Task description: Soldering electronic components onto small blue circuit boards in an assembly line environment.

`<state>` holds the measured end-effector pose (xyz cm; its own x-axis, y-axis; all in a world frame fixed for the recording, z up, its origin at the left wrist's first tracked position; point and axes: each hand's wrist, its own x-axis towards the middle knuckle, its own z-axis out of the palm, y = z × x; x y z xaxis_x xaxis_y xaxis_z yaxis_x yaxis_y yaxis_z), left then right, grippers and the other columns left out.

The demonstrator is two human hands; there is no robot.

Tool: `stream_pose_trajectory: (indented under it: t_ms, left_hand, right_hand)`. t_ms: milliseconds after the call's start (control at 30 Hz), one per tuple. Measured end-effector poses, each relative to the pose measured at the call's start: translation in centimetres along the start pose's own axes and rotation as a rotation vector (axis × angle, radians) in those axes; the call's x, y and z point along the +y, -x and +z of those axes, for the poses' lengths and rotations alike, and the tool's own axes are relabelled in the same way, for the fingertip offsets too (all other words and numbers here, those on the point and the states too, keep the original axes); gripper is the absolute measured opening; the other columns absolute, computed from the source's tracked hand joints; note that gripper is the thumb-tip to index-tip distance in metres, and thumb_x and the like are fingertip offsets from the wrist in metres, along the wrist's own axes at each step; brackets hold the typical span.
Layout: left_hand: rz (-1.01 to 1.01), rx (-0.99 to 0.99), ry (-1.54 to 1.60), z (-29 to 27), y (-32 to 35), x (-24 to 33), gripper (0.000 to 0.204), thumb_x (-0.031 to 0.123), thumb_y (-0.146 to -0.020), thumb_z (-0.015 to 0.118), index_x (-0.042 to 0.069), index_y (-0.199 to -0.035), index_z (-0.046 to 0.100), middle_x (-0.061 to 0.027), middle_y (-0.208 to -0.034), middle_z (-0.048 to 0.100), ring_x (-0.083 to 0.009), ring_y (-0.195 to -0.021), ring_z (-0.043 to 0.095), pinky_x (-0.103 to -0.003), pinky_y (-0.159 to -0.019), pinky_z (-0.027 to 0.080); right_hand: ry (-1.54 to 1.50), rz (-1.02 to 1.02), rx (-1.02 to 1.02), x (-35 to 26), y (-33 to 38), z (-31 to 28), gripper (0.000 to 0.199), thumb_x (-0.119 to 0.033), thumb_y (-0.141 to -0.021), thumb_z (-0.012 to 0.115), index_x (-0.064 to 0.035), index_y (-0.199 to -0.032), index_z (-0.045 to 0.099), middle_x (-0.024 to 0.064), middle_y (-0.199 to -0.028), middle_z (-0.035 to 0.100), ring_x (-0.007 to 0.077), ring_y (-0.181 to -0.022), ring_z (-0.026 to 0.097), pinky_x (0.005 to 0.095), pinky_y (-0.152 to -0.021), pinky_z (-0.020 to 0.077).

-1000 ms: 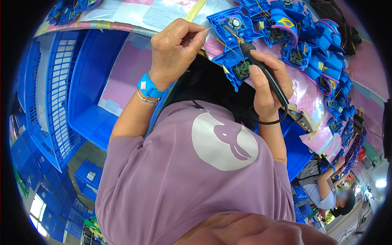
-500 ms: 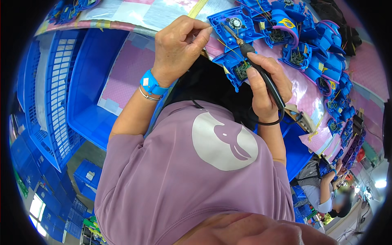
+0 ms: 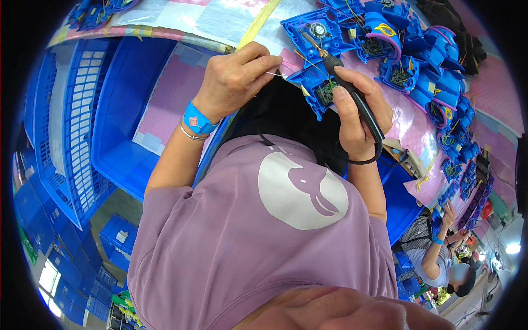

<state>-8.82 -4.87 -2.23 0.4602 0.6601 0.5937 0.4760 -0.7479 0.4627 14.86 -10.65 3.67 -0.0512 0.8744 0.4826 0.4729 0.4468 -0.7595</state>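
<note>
My right hand is closed around the black handle of a soldering iron. Its metal tip points up and left over a blue plastic housing with a round speaker fixed inside. Whether the tip touches anything there I cannot tell. Pinched between the fingers of my left hand is a thin silvery solder wire, its end sticking out to the right near the table edge. Between my hands, a second blue housing part holds a green circuit board, with thin wires running up toward the speaker.
Several more blue housings with boards and wires crowd the pink-covered table on the right. Below the table's left side stand a blue bin and a slatted blue crate. Another person works at the far right.
My left hand has moved down and left, away from the speaker housing, bringing the solder wire with it. My right hand and the iron have hardly moved.
</note>
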Motion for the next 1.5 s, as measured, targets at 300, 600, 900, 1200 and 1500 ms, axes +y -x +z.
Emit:
stream_pose_trajectory:
  t_ms: [300,600,900,1200,1500]
  left_hand:
    - [0.048,-0.06,-0.102,-0.3,-0.8,0.1,0.029,0.009,-0.082,0.081,0.01,-0.11,0.074,-0.0035,-0.094,0.069,-0.0199,-0.071,0.07,-0.031,-0.06,0.057]
    - [0.205,0.157,-0.091,-0.1,-3.0,0.0,0.021,0.007,-0.08,0.083,0.006,-0.099,0.075,-0.0057,-0.1,0.075,-0.0189,-0.074,0.073,-0.027,-0.061,0.058]
    - [0.182,0.113,-0.097,0.6,-3.6,-0.6,0.024,0.006,-0.079,0.082,0.006,-0.101,0.073,-0.0056,-0.101,0.074,-0.0197,-0.078,0.074,-0.027,-0.063,0.059]
    - [0.209,0.134,-0.083,0.5,-3.6,-0.8,0.023,0.007,-0.082,0.081,0.006,-0.104,0.075,-0.0067,-0.105,0.076,-0.02,-0.079,0.075,-0.026,-0.063,0.059]
    - [0.183,0.111,-0.103,0.7,-3.5,-0.8,0.023,0.007,-0.082,0.081,0.006,-0.104,0.075,-0.0069,-0.105,0.076,-0.0206,-0.081,0.075,-0.026,-0.063,0.059]
  right_hand:
    - [-0.145,0.138,0.04,0.1,0.6,-0.1,0.027,-0.003,-0.091,0.066,0.0051,-0.117,0.069,0.0068,-0.085,0.067,0.0093,-0.067,0.06,0.0223,-0.062,0.0462]
    - [-0.214,0.155,0.076,0.4,0.6,-0.2,0.025,0.0,-0.089,0.07,0.0056,-0.113,0.071,0.0078,-0.094,0.073,0.0068,-0.07,0.059,0.0208,-0.062,0.0452]
    - [-0.142,0.16,0.015,0.4,0.6,-0.4,0.028,-0.004,-0.092,0.066,0.0048,-0.118,0.069,0.0077,-0.088,0.068,0.0087,-0.069,0.061,0.0218,-0.062,0.0477]
    - [-0.122,0.138,-0.002,0.5,0.5,-0.2,0.027,-0.003,-0.092,0.066,0.0056,-0.117,0.068,0.0077,-0.088,0.067,0.0088,-0.069,0.06,0.022,-0.062,0.0468]
    - [-0.127,0.129,0.02,0.4,0.7,-0.3,0.027,-0.002,-0.092,0.066,0.0061,-0.118,0.068,0.0074,-0.085,0.067,0.0088,-0.067,0.06,0.022,-0.061,0.0467]
